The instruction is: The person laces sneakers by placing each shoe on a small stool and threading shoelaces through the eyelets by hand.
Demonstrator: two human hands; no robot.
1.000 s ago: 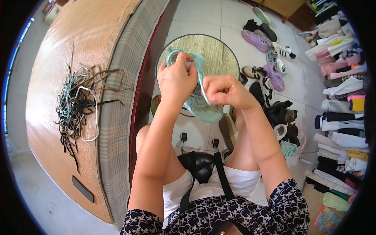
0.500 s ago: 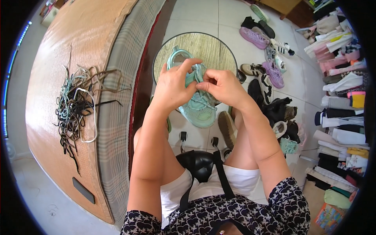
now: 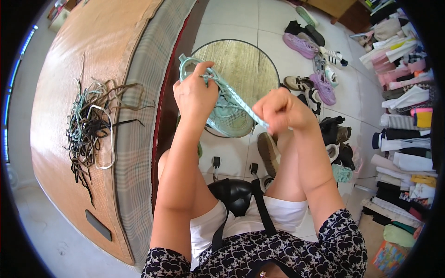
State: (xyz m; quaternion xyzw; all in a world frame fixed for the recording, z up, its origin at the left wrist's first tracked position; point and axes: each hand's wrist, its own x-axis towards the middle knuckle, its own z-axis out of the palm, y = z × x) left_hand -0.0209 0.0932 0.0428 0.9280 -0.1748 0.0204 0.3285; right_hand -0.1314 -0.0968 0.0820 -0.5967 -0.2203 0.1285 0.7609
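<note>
A mint-green mesh sneaker [image 3: 232,121] is tilted over the near left part of a small round wood-topped table [image 3: 252,60], its toe toward me. My left hand [image 3: 197,95] grips the sneaker near its ankle opening, fingers closed over the upper. From the lacing runs a pale mint shoelace [image 3: 241,104], stretched taut down to the right. Its other end is pinched in my right hand [image 3: 282,111], which is held apart from the shoe, slightly blurred. The sneaker's left side is partly hidden behind my left hand.
On the woven mat of a bed [image 3: 55,134] at left lies a tangle of shoelaces [image 3: 90,125], with a dark flat phone-like object [image 3: 98,225] nearer me. Several shoes, including a purple sneaker [image 3: 323,88], lie on the tiles at right. Folded clothes [image 3: 401,121] are stacked beyond.
My right hand has pulled away from the sneaker to the right and toward me, drawing the shoelace out taut. My left hand and the sneaker's heel have shifted left.
</note>
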